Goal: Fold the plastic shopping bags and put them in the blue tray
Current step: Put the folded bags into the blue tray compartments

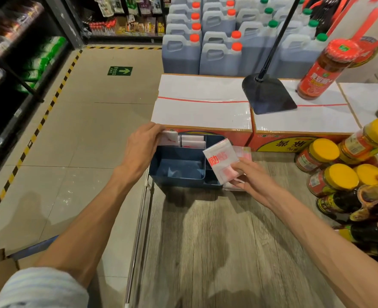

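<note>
Grey wood-grain counter (pixel 223 241) fills the lower middle of the frame, and I see most of its near surface bare, with its metal left edge (pixel 139 218) dropping to beige floor tiles (pixel 77 134) across the left half. Along the top of the counter, two taped cartons (pixel 202 103) close off the far side; a black stand base (pixel 269 96) rests across them. Yellow-lidded jars (pixel 341 176) and dark bottles crowd the right edge, so room there is tight.

At centre frame sits the blue tray (pixel 177 181), hard against the counter's left edge and touching the cartons. Its large near compartment holds nothing I can make out; the far compartments hold folded bags (pixel 193 141) standing upright.

My left hand (pixel 141 145) curls over the tray's far left corner, fingers clamped on a folded bag (pixel 169 138) there. My right hand (pixel 254 176) pinches a folded white bag with red print (pixel 220 158), tilted just above the tray's right side. More bags (pixel 243 152) lie under and behind it on the counter.
</note>
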